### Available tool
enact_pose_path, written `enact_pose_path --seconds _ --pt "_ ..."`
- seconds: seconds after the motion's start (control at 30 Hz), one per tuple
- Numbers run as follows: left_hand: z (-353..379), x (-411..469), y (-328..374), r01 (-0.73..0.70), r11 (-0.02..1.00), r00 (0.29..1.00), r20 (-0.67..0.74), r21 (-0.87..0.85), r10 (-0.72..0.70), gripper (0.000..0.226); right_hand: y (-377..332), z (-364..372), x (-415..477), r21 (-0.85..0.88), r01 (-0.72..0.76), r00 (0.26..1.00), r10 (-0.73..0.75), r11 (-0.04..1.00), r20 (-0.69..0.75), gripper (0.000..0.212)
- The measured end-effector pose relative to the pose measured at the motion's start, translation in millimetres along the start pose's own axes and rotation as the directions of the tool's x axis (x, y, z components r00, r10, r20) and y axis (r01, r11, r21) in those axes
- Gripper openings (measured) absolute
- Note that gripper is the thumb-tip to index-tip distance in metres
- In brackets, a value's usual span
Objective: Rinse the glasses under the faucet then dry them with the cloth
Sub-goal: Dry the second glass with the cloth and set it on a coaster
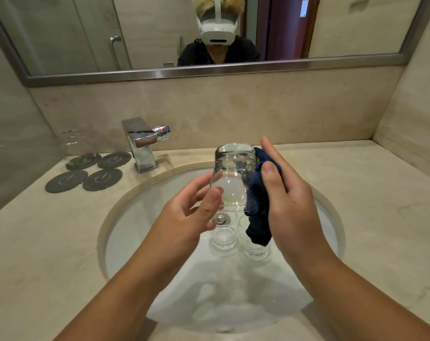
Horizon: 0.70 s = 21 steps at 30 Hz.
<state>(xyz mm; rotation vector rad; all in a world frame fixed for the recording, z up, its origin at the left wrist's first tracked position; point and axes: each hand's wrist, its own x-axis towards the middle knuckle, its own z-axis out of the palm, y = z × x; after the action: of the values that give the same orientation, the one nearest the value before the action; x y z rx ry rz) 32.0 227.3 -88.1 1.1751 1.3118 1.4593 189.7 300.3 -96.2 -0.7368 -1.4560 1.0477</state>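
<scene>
Drying: clear upturned glass tumbler point(231, 175) over white basin's point(135, 217) centre.
Left hand point(184, 212): fingers curled round it.
Right hand point(292, 200): pinching dark blue cloth point(254, 193).
Risk: wet grip slips onto glasses point(224, 238) below.

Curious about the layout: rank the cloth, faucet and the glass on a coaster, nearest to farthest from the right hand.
1. The cloth, held in the right hand.
2. The faucet, behind the sink, leftward.
3. The glass on a coaster, far left corner.
</scene>
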Motion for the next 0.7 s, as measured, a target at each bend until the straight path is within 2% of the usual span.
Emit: enact_pose_path --seconds 0.07,0.17,0.33,0.5,0.57,0.63,0.7 --pt "-0.7 0.0 -1.0 -0.026 1.000 0.999 -0.035 0.003 0.026 0.051 -0.2 -0.2 -0.8 -0.021 0.013 1.000 -0.013 1.000 0.012 0.046" --pt "-0.8 -2.3 1.8 -0.020 0.999 1.000 -0.013 -0.044 0.019 0.039 2.8 -1.6 -0.7 -0.035 0.054 0.998 -0.053 0.998 0.032 0.045" --pt "-0.1 -3.0 -0.1 -0.008 0.999 0.998 -0.065 -0.049 0.005 0.069 4.1 1.2 -2.2 -0.087 0.119 0.988 -0.110 0.989 0.106 0.052" --pt "-1.0 -3.9 1.1 0.041 0.993 0.999 -0.018 -0.111 -0.043 0.058 2.6 -0.4 0.6 -0.034 0.054 0.995 -0.051 0.998 0.082 0.050" --pt "-2.1 -3.6 1.2 0.067 0.988 0.998 0.024 -0.142 -0.064 0.064 -1.7 -1.3 1.1 -0.012 0.023 0.997 -0.023 1.000 0.070 0.048" --pt "-2.5 -3.0 1.6 0.066 0.991 0.998 0.028 -0.115 -0.063 0.070 -3.9 -2.2 2.2 0.015 -0.009 0.997 0.008 1.000 0.074 0.043" --pt "-1.6 -1.5 1.6 0.032 0.999 0.999 0.000 -0.041 -0.032 0.066 -3.1 -2.8 3.3 0.012 -0.027 0.997 0.027 1.000 0.066 0.041"
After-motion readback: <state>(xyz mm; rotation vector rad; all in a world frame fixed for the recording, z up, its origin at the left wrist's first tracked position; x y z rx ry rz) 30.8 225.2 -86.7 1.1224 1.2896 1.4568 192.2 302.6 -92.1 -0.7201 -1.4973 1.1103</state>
